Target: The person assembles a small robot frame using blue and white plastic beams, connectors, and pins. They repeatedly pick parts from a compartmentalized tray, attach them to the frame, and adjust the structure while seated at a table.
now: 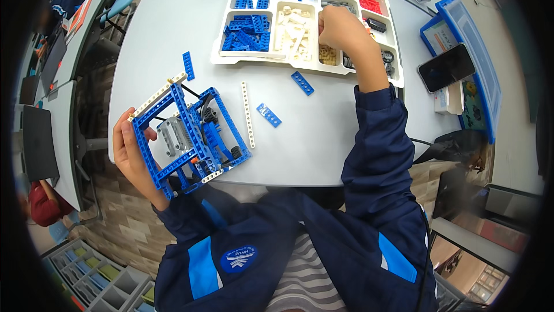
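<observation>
My left hand (130, 149) grips the left side of a frame model (197, 126) built of blue and white toy beams, held tilted over the table's near left edge. Inside it sits a grey motor-like block (173, 136), with black gears nearby. My right hand (345, 28) reaches into a white sorting tray (221, 53), fingers curled down at a middle compartment; its fingertips, and anything in them, are hidden. Close to the model lie a long white beam (247, 115) and a blue plate (269, 115) with holes. Another blue plate (302, 82) rests near the tray's front edge.
A blue beam (188, 66) lies beyond the model. Tray compartments hold blue beams (247, 32), white pieces (294, 29) and red pieces (369, 4). On the right, a phone (446, 68) leans by a blue bin (479, 70). Other desks stand at left.
</observation>
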Motion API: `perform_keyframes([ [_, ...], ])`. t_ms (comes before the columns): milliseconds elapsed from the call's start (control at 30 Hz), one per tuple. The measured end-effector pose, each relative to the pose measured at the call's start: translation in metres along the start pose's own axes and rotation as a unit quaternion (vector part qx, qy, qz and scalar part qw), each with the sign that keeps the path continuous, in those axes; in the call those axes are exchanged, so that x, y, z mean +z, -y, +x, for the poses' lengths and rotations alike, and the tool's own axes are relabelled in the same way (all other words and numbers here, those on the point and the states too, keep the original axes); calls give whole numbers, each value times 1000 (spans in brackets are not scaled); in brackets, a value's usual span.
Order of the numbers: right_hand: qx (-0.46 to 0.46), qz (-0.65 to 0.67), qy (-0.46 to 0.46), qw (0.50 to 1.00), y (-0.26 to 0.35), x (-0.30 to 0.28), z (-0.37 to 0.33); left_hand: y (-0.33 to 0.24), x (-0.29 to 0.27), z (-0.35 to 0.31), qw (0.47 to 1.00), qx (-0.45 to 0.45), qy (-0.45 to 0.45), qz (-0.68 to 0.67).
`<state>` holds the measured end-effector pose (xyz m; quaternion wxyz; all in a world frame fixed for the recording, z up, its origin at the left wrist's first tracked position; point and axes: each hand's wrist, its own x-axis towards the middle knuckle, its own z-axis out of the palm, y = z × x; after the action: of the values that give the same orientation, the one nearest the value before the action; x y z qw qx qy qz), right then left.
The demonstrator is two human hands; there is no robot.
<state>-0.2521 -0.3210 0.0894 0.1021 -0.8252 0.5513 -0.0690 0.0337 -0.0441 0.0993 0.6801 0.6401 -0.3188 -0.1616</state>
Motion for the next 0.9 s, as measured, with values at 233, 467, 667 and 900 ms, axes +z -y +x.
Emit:
perform_keyframes([
  [233,-13,45,53,998,-9,-23,-3,0,-1,-2,1000,13,-20,-15],
  [467,-39,109,-17,993,-41,-58,-12,2,-12,-1,1000,10,-8,-4],
  [667,35,96,-2,995,-90,-80,-11,15,-36,0,1000,-16,-1,21],
  [900,87,146,52,984,-124,-74,-7,71,-42,-9,991,-71,11,114],
])
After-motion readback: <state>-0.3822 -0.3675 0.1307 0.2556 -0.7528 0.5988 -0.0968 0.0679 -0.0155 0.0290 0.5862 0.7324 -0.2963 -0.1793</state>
